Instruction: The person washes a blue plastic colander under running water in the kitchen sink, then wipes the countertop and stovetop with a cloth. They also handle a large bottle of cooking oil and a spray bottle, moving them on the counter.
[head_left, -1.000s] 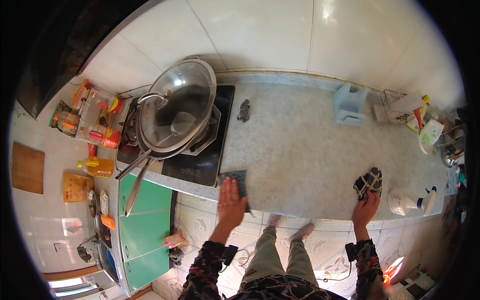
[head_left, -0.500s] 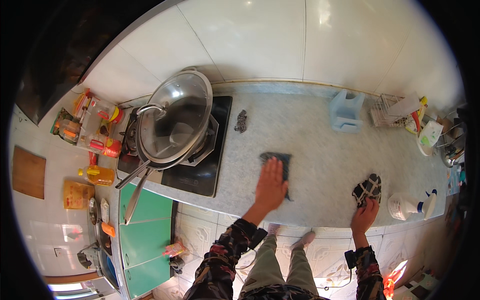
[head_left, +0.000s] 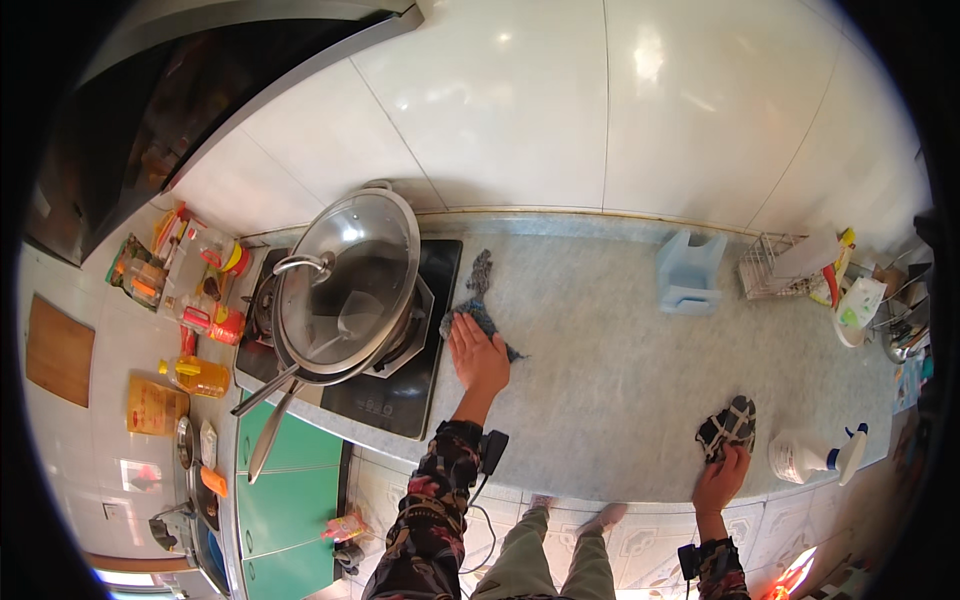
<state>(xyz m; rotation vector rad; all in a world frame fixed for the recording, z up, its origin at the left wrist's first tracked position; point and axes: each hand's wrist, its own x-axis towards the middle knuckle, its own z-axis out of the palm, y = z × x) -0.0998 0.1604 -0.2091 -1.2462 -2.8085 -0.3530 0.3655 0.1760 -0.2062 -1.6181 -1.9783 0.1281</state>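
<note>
Wiping seems begun but unfinished: the left hand (head_left: 484,362), flat and unclenched, rests on a dark cloth (head_left: 485,317) at 3 o'clock of the hob (head_left: 385,407); a dark clump (head_left: 481,272) lies uncleared at the cloth's 12. Right hand (head_left: 722,482), grip indeterminate, touches a patterned cloth (head_left: 728,427) at the view's 4 o'clock.

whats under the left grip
A dark cloth on the counter shows around the left grip; the cloth directly beneath it, and the counter beneath the cloth, are covered.

Dark rag (head_left: 485,317): matt cloth | pan lid (head_left: 350,268): glossy glass, metal rim | wall tiles (head_left: 500,120): glossy
</note>
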